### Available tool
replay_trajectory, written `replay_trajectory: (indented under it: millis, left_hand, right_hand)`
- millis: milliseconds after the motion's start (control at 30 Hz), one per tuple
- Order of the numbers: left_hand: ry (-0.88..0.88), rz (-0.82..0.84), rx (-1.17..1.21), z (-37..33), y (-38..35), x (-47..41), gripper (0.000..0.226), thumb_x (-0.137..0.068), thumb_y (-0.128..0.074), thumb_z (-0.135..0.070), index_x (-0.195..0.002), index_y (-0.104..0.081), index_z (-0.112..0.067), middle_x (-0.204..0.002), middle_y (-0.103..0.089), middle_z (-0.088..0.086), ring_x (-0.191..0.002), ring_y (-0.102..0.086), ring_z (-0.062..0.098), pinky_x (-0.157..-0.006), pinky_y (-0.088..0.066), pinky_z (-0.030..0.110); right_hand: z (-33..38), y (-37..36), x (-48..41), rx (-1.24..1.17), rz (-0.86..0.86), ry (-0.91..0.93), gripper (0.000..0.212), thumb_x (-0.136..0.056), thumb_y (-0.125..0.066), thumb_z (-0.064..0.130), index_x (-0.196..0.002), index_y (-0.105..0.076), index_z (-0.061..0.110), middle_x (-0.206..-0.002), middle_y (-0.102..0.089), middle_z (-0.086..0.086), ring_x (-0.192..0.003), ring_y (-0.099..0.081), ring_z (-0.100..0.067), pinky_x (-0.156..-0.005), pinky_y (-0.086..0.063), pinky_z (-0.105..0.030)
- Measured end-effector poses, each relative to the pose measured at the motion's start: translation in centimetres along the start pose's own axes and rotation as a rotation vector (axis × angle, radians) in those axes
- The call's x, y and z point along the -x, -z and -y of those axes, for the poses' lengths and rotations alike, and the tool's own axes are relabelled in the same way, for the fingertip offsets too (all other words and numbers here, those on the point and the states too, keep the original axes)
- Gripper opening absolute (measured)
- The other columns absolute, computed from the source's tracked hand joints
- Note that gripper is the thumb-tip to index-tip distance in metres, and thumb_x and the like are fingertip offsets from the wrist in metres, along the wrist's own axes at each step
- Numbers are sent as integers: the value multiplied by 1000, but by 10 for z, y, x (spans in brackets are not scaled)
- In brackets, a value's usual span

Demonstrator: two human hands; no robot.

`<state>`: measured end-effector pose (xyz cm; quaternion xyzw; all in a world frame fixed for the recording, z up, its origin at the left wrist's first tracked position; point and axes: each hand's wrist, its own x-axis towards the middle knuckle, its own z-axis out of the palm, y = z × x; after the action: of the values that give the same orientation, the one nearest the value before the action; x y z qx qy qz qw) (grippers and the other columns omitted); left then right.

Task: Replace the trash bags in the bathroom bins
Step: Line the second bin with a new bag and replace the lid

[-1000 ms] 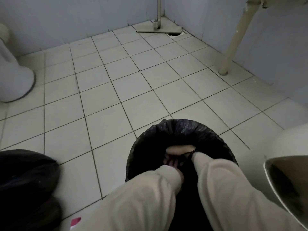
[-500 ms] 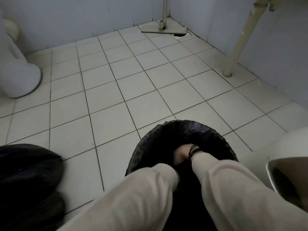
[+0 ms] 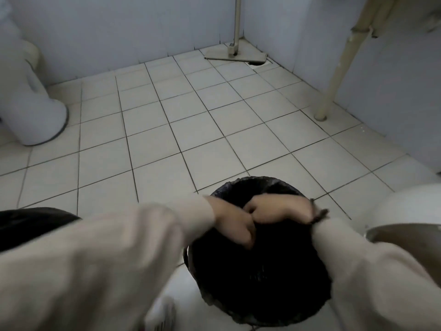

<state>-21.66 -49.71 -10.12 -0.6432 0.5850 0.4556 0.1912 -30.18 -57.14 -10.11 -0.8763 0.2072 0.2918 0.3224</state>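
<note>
Bathroom floor tiles are surrounding the bin point(image 3: 257, 271); your left hand point(image 3: 235, 224) and right hand point(image 3: 279, 209), deep inside a second ago, are now rising, both clenching the black bag point(image 3: 262, 259) below them for removal.

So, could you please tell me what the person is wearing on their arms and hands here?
Both arms are covered by loose, light beige long sleeves reaching the wrists. The left hand and right hand are bare, with no gloves. A dark beaded bracelet circles the right wrist.
</note>
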Motion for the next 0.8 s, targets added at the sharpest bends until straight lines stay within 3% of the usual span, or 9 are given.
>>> replay_trajectory:
  millis: [67, 167, 267, 367, 433, 533, 633, 733, 800]
  left_hand:
    - [-195, -200, 315, 11, 31, 50, 22, -90, -51, -12, -101, -70, -11, -107, -70, 8, -90, -62, 11, -86, -46, 19]
    - [-287, -615, 761, 36, 44, 63, 16, -89, -53, -18, -90, -67, -25, -103, -69, -5, -100, -59, 4, -94, -42, 25]
    - [-309, -487, 1106, 47, 25, 25, 29, -98, -35, -33, -117, -57, -29, -134, -55, -6, -125, -48, 9, -107, -34, 29]
    - [-230, -214, 1453, 50, 6, -4, 44, -95, -37, -46, -105, -69, -17, -108, -70, 3, -94, -66, 15, -84, -52, 24]
    - [-194, -280, 1467, 64, -6, -19, 39, -97, -39, -36, -97, -71, -13, -82, -73, -4, -71, -69, 3, -69, -55, 15]
    - [-145, -409, 1352, 79, -18, -30, 34, -100, -30, -4, -129, -47, 3, -104, -61, -9, -74, -58, -25, -100, -43, 21]
    - [-217, -482, 1518, 84, -19, -30, 41, -101, -31, -23, -132, -50, -3, -130, -58, 4, -105, -61, 2, -99, -45, 28]
    - [-373, -383, 1746, 82, -18, -27, 41, -97, -35, -34, -119, -61, -11, -109, -69, 4, -93, -67, 14, -79, -55, 24]
    - [-284, -338, 1573, 82, -34, -32, 30, -99, -38, -23, -105, -63, -8, -95, -67, 8, -89, -63, 16, -78, -50, 23]
  right_hand:
    - [0, 16, 23, -330, -261, 125, 19, -94, -47, 15, -89, -64, 23, -99, -69, -8, -86, -65, -17, -76, -54, -31]
    - [-11, 27, 52, -487, -725, 206, 28, -94, -47, 42, -119, -57, 35, -118, -60, 13, -106, -54, -2, -94, -40, -24]
    - [-33, 31, 42, -771, -480, 62, 50, -91, -30, 62, -129, -51, 38, -127, -60, 12, -116, -54, -5, -106, -34, -28]
    - [-58, 24, 16, -1069, -173, -98, 66, -91, -26, 64, -118, -62, 16, -103, -72, -2, -85, -69, -13, -89, -47, -26]
    - [-81, 8, -3, -1040, -232, -185, 67, -87, -39, 64, -126, -57, 12, -111, -64, 1, -80, -64, -12, -89, -46, -27]
    - [-104, -7, -17, -991, -335, -239, 80, -74, -54, 71, -127, -58, 11, -129, -60, -4, -108, -61, -21, -101, -45, -35]
    - [-94, 6, -13, -1073, -434, -158, 49, -96, -33, 52, -113, -65, 19, -119, -64, -6, -105, -57, -19, -87, -42, -28]
    - [-75, 10, 2, -1208, -290, -29, 50, -99, -25, 47, -119, -62, 20, -118, -69, -2, -106, -64, -13, -93, -47, -23]
    - [-81, -9, 15, -1123, -248, -85, 36, -101, -32, 28, -123, -58, 15, -122, -66, 0, -108, -65, -11, -87, -50, -20]
